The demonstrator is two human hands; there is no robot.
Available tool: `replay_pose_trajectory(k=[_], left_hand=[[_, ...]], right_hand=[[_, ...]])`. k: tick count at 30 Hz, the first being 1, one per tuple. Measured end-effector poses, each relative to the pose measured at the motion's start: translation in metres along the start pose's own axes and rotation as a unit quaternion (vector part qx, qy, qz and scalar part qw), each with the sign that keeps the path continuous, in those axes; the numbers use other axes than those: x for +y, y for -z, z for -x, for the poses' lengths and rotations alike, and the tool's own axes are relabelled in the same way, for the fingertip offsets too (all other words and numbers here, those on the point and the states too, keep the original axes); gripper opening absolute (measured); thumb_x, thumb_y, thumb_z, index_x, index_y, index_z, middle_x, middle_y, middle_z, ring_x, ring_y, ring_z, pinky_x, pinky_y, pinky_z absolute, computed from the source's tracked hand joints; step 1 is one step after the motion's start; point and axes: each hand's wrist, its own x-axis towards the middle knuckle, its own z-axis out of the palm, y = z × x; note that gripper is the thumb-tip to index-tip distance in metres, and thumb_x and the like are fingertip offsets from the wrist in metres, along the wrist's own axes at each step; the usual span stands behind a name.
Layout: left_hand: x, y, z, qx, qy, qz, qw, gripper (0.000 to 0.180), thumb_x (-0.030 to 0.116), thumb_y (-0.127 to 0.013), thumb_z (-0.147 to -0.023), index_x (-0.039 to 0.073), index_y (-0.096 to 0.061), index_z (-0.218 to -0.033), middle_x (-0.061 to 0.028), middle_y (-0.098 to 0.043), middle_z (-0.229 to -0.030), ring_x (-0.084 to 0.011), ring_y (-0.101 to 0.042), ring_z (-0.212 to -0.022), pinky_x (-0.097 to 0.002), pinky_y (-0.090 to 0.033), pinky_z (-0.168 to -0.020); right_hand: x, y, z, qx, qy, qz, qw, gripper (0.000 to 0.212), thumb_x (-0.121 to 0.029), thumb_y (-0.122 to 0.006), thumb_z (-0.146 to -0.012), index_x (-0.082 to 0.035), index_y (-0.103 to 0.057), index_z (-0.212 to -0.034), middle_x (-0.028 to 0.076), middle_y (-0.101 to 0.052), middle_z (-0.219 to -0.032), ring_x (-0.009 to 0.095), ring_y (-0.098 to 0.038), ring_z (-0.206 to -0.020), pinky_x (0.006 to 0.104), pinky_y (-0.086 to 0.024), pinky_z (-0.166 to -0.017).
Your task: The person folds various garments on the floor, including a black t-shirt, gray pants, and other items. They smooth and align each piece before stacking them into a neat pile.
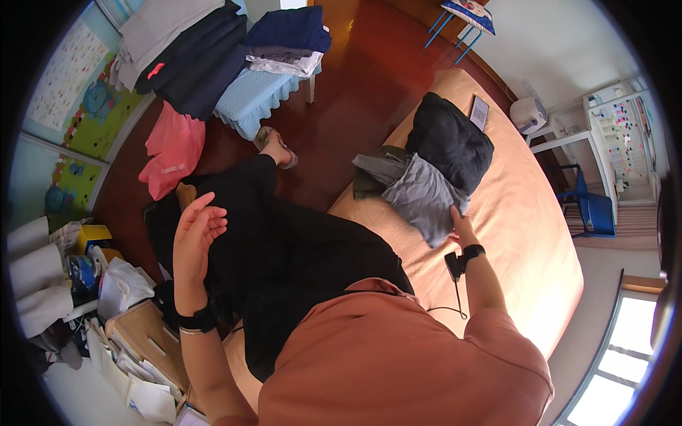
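Observation:
My left hand (200, 228) is raised above my black-clad leg, with its fingers loosely bent, apart and holding nothing. On the orange-covered bed to my right, my right hand (460, 226) grips the near right edge of a grey garment (426, 201). This rumpled grey cloth lies partly against a black garment (451, 142) bunched beyond it. A dark olive piece of cloth (367, 186) shows under the grey one's left side. The fingertips of my right hand are partly hidden by the fabric.
A phone-like flat device (479, 112) lies beyond the black garment on the bed (529, 234). Folded clothes (290, 30) are stacked on a light-blue covered stool (245, 96) at the far left. Pink cloth (174, 145) hangs beside it. Boxes and papers (145, 337) crowd the near left.

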Motion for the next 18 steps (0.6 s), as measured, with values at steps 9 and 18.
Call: replay_pose_trajectory(k=[9, 18], left_hand=[[-0.002, 0.046, 0.022, 0.072, -0.015, 0.095, 0.993, 0.033, 0.018, -0.047, -0.092, 0.005, -0.049, -0.122, -0.0048, -0.061, -0.097, -0.0127, -0.057, -0.084, -0.0272, -0.046, -0.078], [-0.038, 0.122, 0.062, 0.179, -0.019, 0.126, 0.976, 0.034, 0.022, -0.050, -0.090, 0.009, -0.050, -0.121, 0.0001, -0.058, -0.093, -0.0106, -0.053, -0.083, -0.0272, -0.044, -0.079]], right_hand=[[0.009, -0.019, -0.045, -0.032, 0.052, -0.178, 0.982, 0.084, -0.049, -0.069, -0.074, 0.001, -0.035, -0.132, 0.016, -0.050, -0.120, 0.028, -0.052, -0.105, 0.0393, -0.046, -0.086], [-0.039, -0.009, 0.022, 0.193, 0.225, 0.404, 0.865, 0.076, -0.037, -0.067, -0.075, -0.015, -0.030, -0.138, 0.021, -0.047, -0.124, 0.036, -0.050, -0.107, 0.0424, -0.043, -0.089]])
